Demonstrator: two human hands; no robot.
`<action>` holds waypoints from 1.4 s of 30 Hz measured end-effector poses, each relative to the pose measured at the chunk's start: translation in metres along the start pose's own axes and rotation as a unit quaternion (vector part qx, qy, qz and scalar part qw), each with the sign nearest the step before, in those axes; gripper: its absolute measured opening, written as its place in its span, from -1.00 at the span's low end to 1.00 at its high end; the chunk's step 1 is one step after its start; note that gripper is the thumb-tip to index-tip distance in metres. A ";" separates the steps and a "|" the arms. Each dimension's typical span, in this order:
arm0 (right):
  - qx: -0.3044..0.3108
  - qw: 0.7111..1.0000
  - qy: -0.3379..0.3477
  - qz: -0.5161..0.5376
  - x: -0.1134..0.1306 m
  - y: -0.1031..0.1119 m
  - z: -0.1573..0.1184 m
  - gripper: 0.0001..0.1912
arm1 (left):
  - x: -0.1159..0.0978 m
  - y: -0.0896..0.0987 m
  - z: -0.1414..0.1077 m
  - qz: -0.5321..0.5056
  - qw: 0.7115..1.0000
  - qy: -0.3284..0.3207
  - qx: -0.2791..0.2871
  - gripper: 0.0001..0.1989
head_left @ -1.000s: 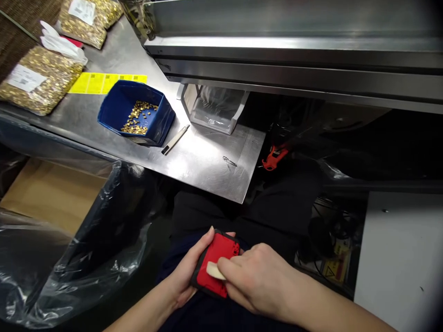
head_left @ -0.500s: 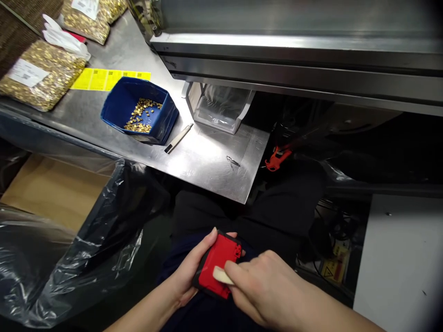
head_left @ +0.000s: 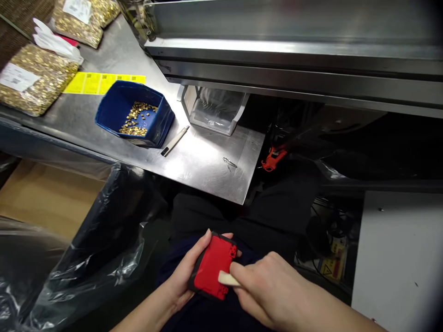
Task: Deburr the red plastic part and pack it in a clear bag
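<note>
A red block with a black border [head_left: 213,265] lies tilted in my left hand [head_left: 188,272], whose thumb and fingers wrap round its edges above my lap. My right hand [head_left: 258,286] is closed on a cream-coloured tool [head_left: 227,278]. The flat tip of that tool is over the red face, near its right side; whether it touches cannot be told. Small dark cut-outs show at two corners of the red face. The rest of the tool is hidden inside my right fist.
On the metal table [head_left: 207,177] are a blue bin [head_left: 117,103] with small brass pieces, a pen-like tool [head_left: 175,141], a small metal item [head_left: 230,162], a clear-fronted tray [head_left: 216,108], yellow labels [head_left: 92,83] and bags of brass pieces [head_left: 44,69]. A plastic-lined box [head_left: 51,193] stands left.
The cream tool and my right hand have shifted slightly right relative to the red block. The block, in my left hand, is turned a little. The whole view has moved slightly.
</note>
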State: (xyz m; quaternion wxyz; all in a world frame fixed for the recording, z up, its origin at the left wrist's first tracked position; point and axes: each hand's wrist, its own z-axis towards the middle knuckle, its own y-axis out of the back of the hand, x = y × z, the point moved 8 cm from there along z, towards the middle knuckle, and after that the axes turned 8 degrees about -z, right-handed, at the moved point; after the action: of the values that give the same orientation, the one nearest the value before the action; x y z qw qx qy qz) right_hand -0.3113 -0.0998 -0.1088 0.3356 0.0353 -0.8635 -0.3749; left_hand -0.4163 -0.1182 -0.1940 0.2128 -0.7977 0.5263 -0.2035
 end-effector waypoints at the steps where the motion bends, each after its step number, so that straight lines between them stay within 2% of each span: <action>1: -0.006 1.000 -0.005 -0.004 0.000 0.001 0.000 -0.95 | 0.000 0.001 0.000 0.009 1.000 -0.002 -0.007 -0.37; 7: -0.011 1.000 -0.025 -0.007 -0.003 0.002 -0.002 -0.93 | 0.001 0.000 0.001 -0.014 1.000 0.004 0.001 -0.36; 12: -0.041 0.999 -0.022 -0.010 -0.006 0.009 0.000 -0.92 | -0.001 0.006 0.003 0.024 0.999 -0.007 -0.032 -0.39; 24: -0.020 0.999 -0.051 0.001 -0.016 0.009 0.004 -0.97 | -0.001 0.007 0.004 0.002 0.999 0.005 -0.053 -0.39; 31: -0.017 0.998 -0.058 0.015 -0.021 0.012 0.007 -0.91 | 0.004 0.011 0.006 -0.045 0.998 0.012 -0.041 -0.42; 39: -0.004 0.998 -0.058 0.000 -0.015 0.009 0.010 -0.95 | 0.005 0.013 0.004 -0.050 0.998 0.003 -0.033 -0.43; 42: 0.006 0.999 -0.035 0.003 -0.010 0.006 0.009 -0.92 | 0.004 0.013 0.004 -0.043 0.998 0.000 -0.036 -0.44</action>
State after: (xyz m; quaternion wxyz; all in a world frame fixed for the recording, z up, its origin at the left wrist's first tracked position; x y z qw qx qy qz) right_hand -0.3077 -0.0868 -0.1153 0.3057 0.0217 -0.8770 -0.3702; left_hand -0.4223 -0.1258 -0.2037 0.1745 -0.8268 0.4985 -0.1936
